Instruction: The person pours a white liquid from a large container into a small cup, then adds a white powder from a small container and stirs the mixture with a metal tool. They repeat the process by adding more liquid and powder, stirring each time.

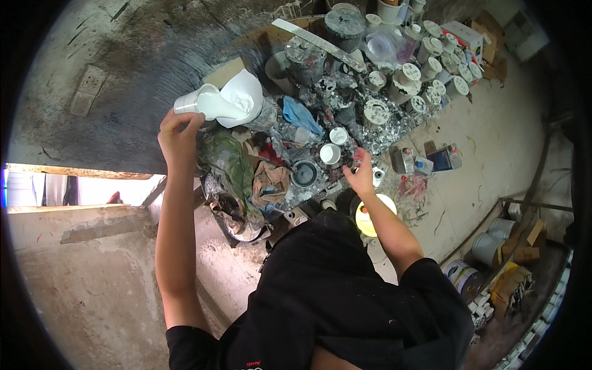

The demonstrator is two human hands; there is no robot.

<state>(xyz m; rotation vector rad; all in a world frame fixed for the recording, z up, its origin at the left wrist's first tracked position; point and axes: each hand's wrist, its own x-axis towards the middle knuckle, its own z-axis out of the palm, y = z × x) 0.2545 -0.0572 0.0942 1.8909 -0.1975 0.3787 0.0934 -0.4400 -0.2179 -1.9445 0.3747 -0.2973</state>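
Note:
My left hand (179, 132) is closed on a white plastic cup (187, 102), tipped on its side toward the right. Thick white liquid (217, 107) runs from its mouth into a tub lined with a white paper-like sheet (251, 86). The sheet's edge sticks up above the tub, and white liquid lies inside. At the table's near edge, my right hand (362, 174) hovers with its fingers apart and nothing visible in them. Left of it stand a white cup (330, 153) and a smaller white cup (338, 135). A dark round bowl (304, 174) sits farther left.
Paint-crusted tubs (376, 112) crowd the table's right side. A pale flat strip (317, 44) lies across the back near a dark lidded bucket (345, 26). A blue cloth (301, 115) and green plastic bag (228, 160) lie mid-table and left. Below my right forearm is a yellow bucket (368, 225).

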